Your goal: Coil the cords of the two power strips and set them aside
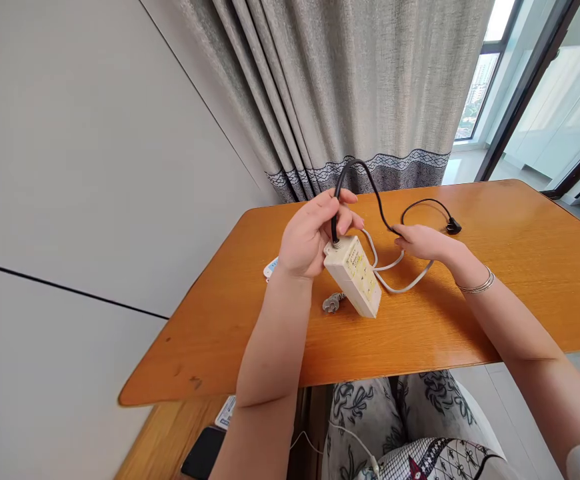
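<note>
My left hand (310,233) grips the top end of a cream power strip (354,275), which stands tilted above the orange table (520,267). A black cable (370,183) rises from between my left fingers, arcs over and runs to my right hand (423,241), which pinches it. The black cable's far end has a small black plug (453,228) lying on the table. The strip's white cord (400,283) loops on the table and ends in a grey plug (333,303) beside the strip.
A grey curtain (350,87) hangs behind the table, with a white wall on the left and a window on the right. A blue-white item (271,268) peeks out under my left hand. A dark phone (203,453) lies on a lower wooden surface.
</note>
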`<state>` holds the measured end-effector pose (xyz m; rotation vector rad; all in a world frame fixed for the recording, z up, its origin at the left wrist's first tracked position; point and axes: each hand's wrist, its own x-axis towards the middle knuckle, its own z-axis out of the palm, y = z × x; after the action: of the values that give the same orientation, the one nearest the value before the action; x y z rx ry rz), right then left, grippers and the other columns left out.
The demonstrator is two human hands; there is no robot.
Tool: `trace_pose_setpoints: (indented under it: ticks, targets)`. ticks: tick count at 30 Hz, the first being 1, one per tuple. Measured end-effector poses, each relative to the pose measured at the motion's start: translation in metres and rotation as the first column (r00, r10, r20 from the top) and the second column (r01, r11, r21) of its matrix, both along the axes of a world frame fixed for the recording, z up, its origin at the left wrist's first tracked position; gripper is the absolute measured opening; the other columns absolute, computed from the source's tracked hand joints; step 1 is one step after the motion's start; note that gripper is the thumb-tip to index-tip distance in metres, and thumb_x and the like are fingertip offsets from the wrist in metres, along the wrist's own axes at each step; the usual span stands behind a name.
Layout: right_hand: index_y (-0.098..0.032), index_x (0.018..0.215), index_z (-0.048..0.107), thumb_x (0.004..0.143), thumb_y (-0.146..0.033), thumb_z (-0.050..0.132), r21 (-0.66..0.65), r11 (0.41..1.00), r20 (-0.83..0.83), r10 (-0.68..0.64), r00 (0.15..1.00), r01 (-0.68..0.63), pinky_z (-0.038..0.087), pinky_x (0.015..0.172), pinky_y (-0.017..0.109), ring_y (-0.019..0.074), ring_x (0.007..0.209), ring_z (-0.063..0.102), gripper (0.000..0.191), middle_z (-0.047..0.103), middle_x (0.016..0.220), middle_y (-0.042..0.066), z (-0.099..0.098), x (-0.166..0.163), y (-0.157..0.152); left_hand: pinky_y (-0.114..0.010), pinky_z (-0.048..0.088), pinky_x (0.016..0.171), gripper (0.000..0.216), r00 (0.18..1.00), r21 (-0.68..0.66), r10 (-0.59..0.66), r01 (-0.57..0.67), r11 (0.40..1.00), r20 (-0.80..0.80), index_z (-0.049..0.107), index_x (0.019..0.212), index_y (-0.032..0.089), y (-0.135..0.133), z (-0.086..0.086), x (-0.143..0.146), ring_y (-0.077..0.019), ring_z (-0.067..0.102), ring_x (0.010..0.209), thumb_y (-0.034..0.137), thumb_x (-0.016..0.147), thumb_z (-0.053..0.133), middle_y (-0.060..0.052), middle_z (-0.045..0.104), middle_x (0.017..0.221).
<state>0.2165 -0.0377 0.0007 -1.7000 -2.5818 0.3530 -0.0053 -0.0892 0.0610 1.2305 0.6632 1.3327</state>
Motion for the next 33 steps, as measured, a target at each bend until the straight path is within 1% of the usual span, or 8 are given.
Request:
trace_pose_setpoints:
  ticks: [3,10,12,16,20,26,30,33]
  targets:
    - [-0.013,0.129,0.064,0.104,-0.027,0.034,0.054,0.999,0.145,-0.012,0.989,0.004,0.047,0.076,0.034,0.0297,0.1,0.073,0.041,0.076,0.112,0.018,0.009,-0.009,-0.013,-0.026,0.057,0.076,0.016,0.995,0.026,0.103,-0.103,0.994,-0.002,0.065,0.086,0.017,0.005,-0.002,0.001,-0.0161,0.071,0.071,0.031,0.092,0.067,0.003,0.056,0.057]
    - [-0.021,0.123,0.073,0.105,-0.033,0.041,0.406,0.911,0.155,0.007,0.988,-0.071,0.034,0.06,0.031,0.0226,0.084,0.07,0.038,0.076,0.101,0.011,0.04,-0.017,-0.056,-0.026,0.058,0.077,0.02,0.979,0.093,0.203,-0.201,0.975,-0.009,0.066,0.089,0.018,0.021,-0.013,0.003,-0.0149,0.074,0.077,0.038,0.092,0.069,0.0,0.071,0.072]
    - [-0.021,0.111,0.077,0.103,-0.032,0.045,0.505,0.85,0.119,0.099,0.988,-0.146,0.028,0.057,0.03,0.0192,0.075,0.065,0.035,0.074,0.089,0.008,0.044,-0.016,-0.066,-0.027,0.059,0.078,0.022,0.977,0.107,0.213,-0.209,0.972,-0.019,0.067,0.091,0.019,0.023,-0.015,0.004,-0.016,0.075,0.08,0.04,0.092,0.069,-0.001,0.074,0.076]
    - [-0.02,0.097,0.078,0.105,-0.035,0.044,0.702,0.65,0.03,0.382,0.924,-0.291,0.027,0.056,0.029,0.0129,0.063,0.054,0.038,0.066,0.076,0.004,0.043,-0.012,-0.076,-0.03,0.06,0.079,0.029,0.987,0.139,0.132,-0.119,0.983,-0.088,0.068,0.095,0.018,0.017,-0.017,0.008,-0.0187,0.076,0.083,0.046,0.09,0.069,-0.004,0.077,0.079]
    - [-0.023,0.104,0.076,0.106,-0.039,0.046,0.805,0.563,-0.142,0.492,0.859,-0.19,0.036,0.059,0.025,0.0109,0.066,0.054,0.033,0.065,0.08,0.002,0.038,-0.012,-0.074,-0.029,0.059,0.072,0.037,0.98,0.175,-0.041,0.075,0.982,-0.192,0.068,0.095,0.018,0.003,-0.018,0.017,-0.0192,0.074,0.077,0.054,0.086,0.072,-0.004,0.076,0.078]
    - [-0.024,0.121,0.069,0.093,-0.055,0.065,0.746,0.664,-0.393,0.384,0.836,0.046,0.049,0.063,0.026,0.0171,0.081,0.061,0.041,0.067,0.098,0.007,0.042,-0.012,-0.072,-0.022,0.046,0.048,0.038,0.938,0.169,-0.099,0.162,0.972,-0.332,0.066,0.094,0.017,-0.011,-0.017,0.023,-0.009,0.057,0.048,0.055,0.089,0.068,0.0,0.066,0.07]
    - [-0.022,0.129,0.064,0.09,-0.05,0.071,0.607,0.792,-0.5,0.445,0.743,-0.066,0.048,0.062,0.026,0.0154,0.077,0.06,0.049,0.068,0.101,0.007,0.052,0.001,-0.073,-0.02,0.034,0.04,0.039,0.931,0.156,-0.115,0.178,0.972,-0.346,0.064,0.09,0.017,-0.012,-0.015,0.022,-0.0055,0.045,0.041,0.056,0.088,0.068,0.001,0.063,0.065]
    - [-0.02,0.129,0.065,0.091,-0.045,0.072,0.396,0.89,-0.564,0.431,0.705,-0.227,0.045,0.058,0.025,0.0115,0.063,0.055,0.047,0.069,0.086,0.002,0.06,0.017,-0.074,-0.02,0.029,0.039,0.039,0.946,0.147,-0.122,0.172,0.974,-0.3,0.063,0.087,0.017,-0.008,-0.014,0.019,-0.0059,0.041,0.039,0.055,0.085,0.07,0.004,0.056,0.057]
